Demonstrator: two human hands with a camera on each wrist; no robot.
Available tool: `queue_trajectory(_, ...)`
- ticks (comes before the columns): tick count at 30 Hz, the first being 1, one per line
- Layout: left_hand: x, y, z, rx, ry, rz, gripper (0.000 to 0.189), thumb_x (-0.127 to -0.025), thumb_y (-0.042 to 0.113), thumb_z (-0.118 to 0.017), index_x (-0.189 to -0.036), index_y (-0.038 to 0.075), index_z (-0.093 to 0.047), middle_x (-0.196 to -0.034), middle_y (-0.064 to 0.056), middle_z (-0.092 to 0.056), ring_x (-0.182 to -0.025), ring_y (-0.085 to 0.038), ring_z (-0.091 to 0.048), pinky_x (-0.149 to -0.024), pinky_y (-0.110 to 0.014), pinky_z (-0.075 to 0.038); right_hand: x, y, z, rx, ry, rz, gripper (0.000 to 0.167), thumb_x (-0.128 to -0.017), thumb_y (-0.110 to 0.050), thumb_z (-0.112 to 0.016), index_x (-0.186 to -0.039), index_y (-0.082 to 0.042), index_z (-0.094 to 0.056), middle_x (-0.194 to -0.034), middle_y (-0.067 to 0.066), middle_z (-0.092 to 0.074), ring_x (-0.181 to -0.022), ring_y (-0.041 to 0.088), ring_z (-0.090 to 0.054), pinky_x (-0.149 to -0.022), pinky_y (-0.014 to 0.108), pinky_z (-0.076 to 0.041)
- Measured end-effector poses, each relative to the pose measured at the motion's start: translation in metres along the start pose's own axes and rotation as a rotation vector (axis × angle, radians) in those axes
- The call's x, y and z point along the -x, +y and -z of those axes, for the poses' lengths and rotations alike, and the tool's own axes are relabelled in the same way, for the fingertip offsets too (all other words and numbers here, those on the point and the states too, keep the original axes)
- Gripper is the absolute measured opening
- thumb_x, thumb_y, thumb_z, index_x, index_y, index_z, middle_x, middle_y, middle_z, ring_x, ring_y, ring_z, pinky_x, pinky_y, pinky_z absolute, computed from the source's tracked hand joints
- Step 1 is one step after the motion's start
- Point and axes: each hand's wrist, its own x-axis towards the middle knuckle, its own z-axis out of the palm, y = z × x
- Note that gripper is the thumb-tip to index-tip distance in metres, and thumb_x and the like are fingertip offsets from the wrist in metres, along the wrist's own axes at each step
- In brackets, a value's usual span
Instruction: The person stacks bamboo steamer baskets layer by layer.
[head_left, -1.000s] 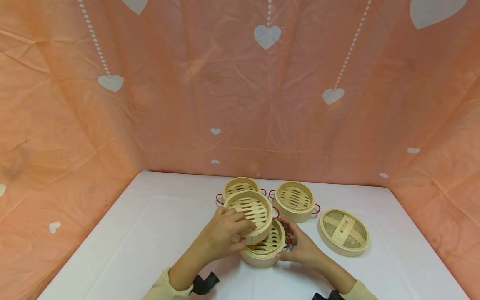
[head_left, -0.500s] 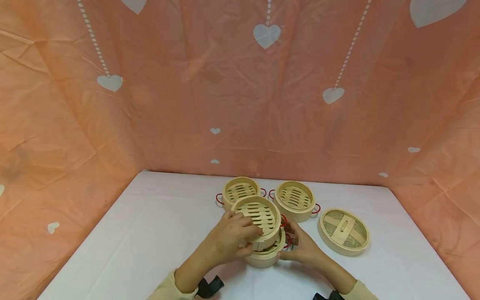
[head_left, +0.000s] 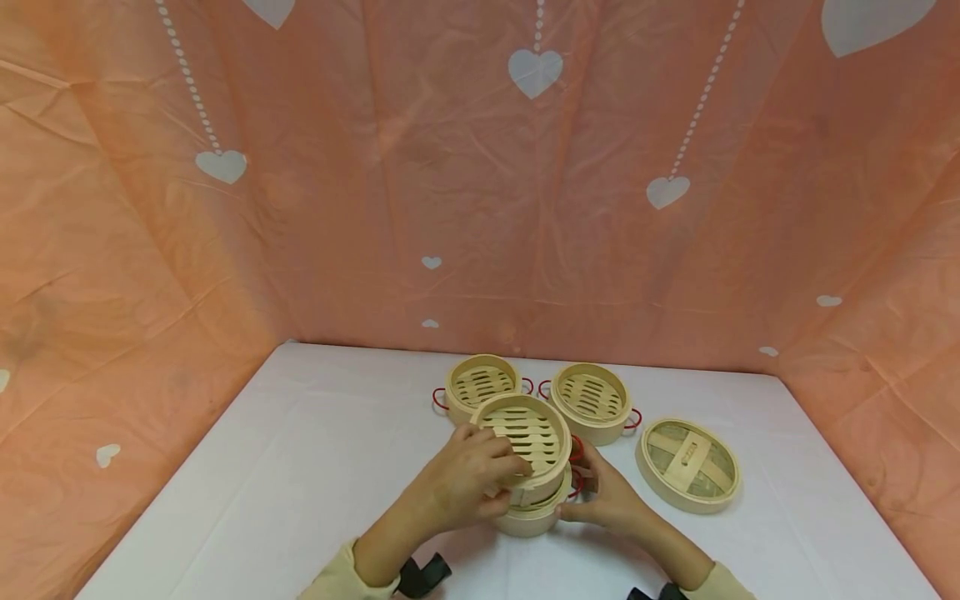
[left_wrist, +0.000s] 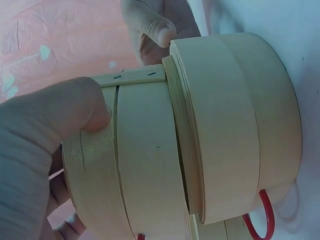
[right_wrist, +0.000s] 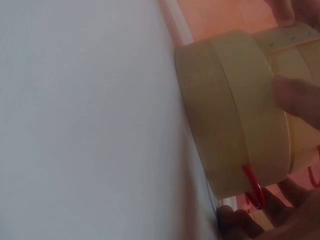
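My left hand [head_left: 480, 473] grips the near left rim of a round bamboo steamer basket [head_left: 528, 429] with a slatted floor. In the left wrist view the thumb [left_wrist: 92, 107] presses on its outer wall, with the fingers on the other side. That basket sits over a second bamboo steamer basket [head_left: 527, 523], slightly tilted, with a narrow gap showing between them. My right hand [head_left: 606, 497] holds the lower basket at its right side. The right thumb [right_wrist: 297, 95] lies near its upper edge, and the fingers are behind it, beside a red handle [right_wrist: 253, 187].
Two more bamboo steamer baskets with red handles stand behind, one at the left [head_left: 482, 385] and one at the right [head_left: 590, 396]. A woven bamboo lid [head_left: 687, 464] lies to the right. Everything rests on a white-covered table [head_left: 262, 483] before an orange curtain [head_left: 465, 208].
My left hand has brought the upper basket right and down onto the lower one, covering its slatted floor. The right hand has stayed at the lower basket.
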Motion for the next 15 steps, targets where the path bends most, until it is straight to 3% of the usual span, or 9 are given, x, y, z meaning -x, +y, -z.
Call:
queue_trajectory(5, -0.0012, 0.0006, 0.0020, 0.002, -0.026, -0.003, 0.033, -0.067, 0.022, -0.076, -0.097, 0.029, -0.067, -0.088, 0.014, -0.060, -0.086, -0.006, -0.056, -0.083, -0.031, -0.041, -0.0005, -0.0004, -0.0005, 0.015, 0.017, -0.044, 0.098, -0.069, -0.017, -0.084, -0.149, -0.011, -0.027, -0.143, 0.022, -0.044, -0.129, 0.045, -0.045, -0.097, 0.045, -0.043)
queue_trajectory(15, -0.0007, 0.0005, 0.0019, 0.001, -0.024, -0.012, 0.032, -0.067, 0.023, -0.076, -0.097, 0.029, -0.067, -0.086, 0.014, -0.059, -0.086, -0.006, -0.055, -0.084, -0.031, -0.040, -0.0006, -0.0007, 0.0010, 0.030, 0.027, -0.041, 0.099, -0.067, -0.016, -0.084, -0.148, -0.008, -0.027, -0.138, 0.023, -0.048, -0.127, 0.044, -0.047, -0.095, 0.043, -0.044)
